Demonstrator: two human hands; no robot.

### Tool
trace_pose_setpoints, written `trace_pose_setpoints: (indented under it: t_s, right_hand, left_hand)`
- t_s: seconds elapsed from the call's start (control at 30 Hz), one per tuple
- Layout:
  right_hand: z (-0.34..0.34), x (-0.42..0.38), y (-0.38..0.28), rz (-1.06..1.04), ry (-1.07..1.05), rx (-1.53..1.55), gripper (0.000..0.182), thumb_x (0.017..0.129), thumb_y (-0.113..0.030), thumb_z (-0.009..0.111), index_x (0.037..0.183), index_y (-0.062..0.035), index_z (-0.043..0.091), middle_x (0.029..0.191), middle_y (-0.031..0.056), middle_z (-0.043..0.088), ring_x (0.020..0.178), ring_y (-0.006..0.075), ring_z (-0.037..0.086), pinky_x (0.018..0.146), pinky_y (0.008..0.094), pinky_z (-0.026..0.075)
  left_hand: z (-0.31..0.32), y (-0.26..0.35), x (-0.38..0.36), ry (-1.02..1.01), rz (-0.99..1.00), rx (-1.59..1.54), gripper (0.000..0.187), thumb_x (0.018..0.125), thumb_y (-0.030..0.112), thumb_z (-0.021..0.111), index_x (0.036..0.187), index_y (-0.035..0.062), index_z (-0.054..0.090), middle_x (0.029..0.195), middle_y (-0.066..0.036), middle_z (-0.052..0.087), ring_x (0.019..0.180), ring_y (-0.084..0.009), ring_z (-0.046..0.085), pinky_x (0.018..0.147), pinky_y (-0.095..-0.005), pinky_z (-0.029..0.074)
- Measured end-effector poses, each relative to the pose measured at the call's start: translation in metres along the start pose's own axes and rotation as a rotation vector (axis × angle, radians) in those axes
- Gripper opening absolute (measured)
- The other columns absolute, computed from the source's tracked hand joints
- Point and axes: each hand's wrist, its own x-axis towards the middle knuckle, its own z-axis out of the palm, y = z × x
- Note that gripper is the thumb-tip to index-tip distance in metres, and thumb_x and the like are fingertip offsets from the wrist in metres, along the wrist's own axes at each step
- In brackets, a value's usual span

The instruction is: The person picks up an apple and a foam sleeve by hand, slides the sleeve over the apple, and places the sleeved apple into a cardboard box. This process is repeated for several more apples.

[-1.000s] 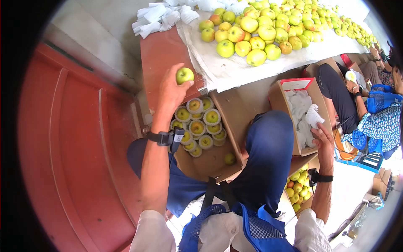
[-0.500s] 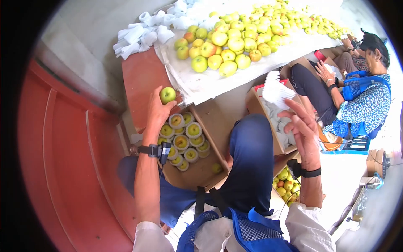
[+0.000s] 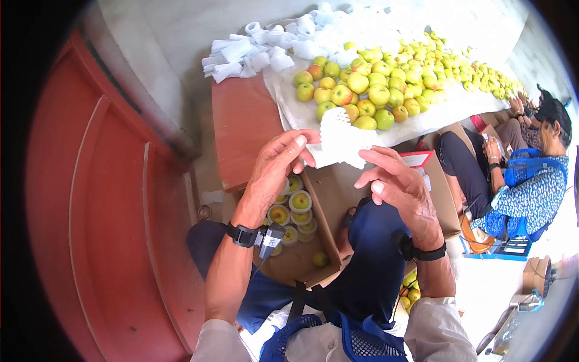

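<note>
A white foam net sleeve (image 3: 342, 143) is stretched between my two hands, above the open carton's far end. My left hand (image 3: 280, 160) has its thumb and fingers closed at the sleeve's left edge. No apple shows in that hand; the sleeve or fingers may hide one. On the right edge, my right hand (image 3: 401, 184) grips the sleeve with its fingertips, the other fingers curled below. Beneath my left wrist, the cardboard carton (image 3: 329, 241) holds several apples in foam nets (image 3: 300, 202) and a bare apple (image 3: 319, 259).
Loose apples (image 3: 379, 95) cover the white sheet on the table ahead. More foam sleeves (image 3: 241, 53) are heaped at its far left, beside a red-brown board (image 3: 244, 120). A red door (image 3: 114, 229) stands left. Another person (image 3: 531, 187) sits at right. Apples (image 3: 411, 289) lie below my right wrist.
My left hand, which held a green apple, has moved right to the foam sleeve; that apple is out of sight. My right hand has brought the sleeve left. The view has shifted.
</note>
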Motion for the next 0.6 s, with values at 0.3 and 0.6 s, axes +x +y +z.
trace_pose_setpoints:
  t_s: [0.3,0.6]
  right_hand:
    - [0.026,0.046,-0.001,0.029,-0.088,-0.055,0.036,0.098,-0.012,0.061,0.133,-0.0054,0.065,0.138,0.0096,0.056,0.097,0.016,0.069,0.072,0.0274,0.048]
    - [0.027,0.063,0.007,0.109,-0.041,0.014,0.028,0.098,-0.021,0.065,0.12,-0.0038,0.066,0.101,0.0069,0.068,0.08,0.0123,0.065,0.061,0.0247,0.04]
  left_hand:
    - [-0.015,0.02,-0.005,-0.035,-0.067,-0.45,0.036,0.108,0.039,0.053,0.112,0.0043,0.063,0.091,-0.002,0.063,0.066,-0.0122,0.053,0.058,-0.0262,0.037]
    - [-0.027,0.012,-0.004,-0.094,-0.119,-0.592,0.028,0.104,0.025,0.063,0.113,-0.0013,0.064,0.088,-0.004,0.062,0.062,-0.0116,0.05,0.057,-0.0273,0.04]
